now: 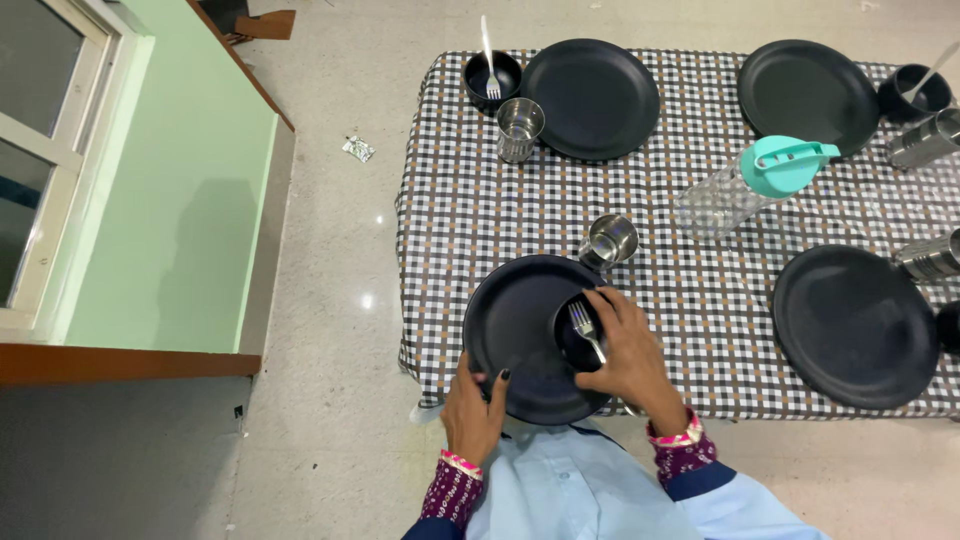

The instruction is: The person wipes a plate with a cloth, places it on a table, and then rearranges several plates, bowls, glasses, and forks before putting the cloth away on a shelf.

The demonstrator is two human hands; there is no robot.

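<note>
Head view, looking straight down on a table w/ a black-and-white checked cloth (500, 215). L hand (473, 408) grips the near-left rim of a black plate (515, 330) at the table's near edge, thumb on top, fingers curled under the rim. R hand (628, 355) is cupped round a small black bowl (578, 338) that sits on the right part of that plate; fingers wrap the bowl's far and right sides, grasping it. A steel fork (585, 328) lies in the bowl, tines pointing away from the person, handle running under the R palm. Just beyond the plate, touching or nearly touching its far-right rim, stands a steel tumbler (610, 241). Far left setting: second black plate (590, 98), another small black bowl w/ a fork upright-ish in it (492, 78), and a steel tumbler (520, 128) just beside both. Mid-table lies a clear plastic bottle w/ a teal lid (750, 185), on its side, lid toward the right. Far right: third black plate (808, 95), black bowl w/ a utensil (915, 92), a steel tumbler (925, 142) partly cut by the frame edge. Near right: fourth black plate (853, 325), well apart from the hands. Off the table, a green wall ledge (170, 200) at left and a small crumpled wrapper (358, 149) on the pale floor.
</note>
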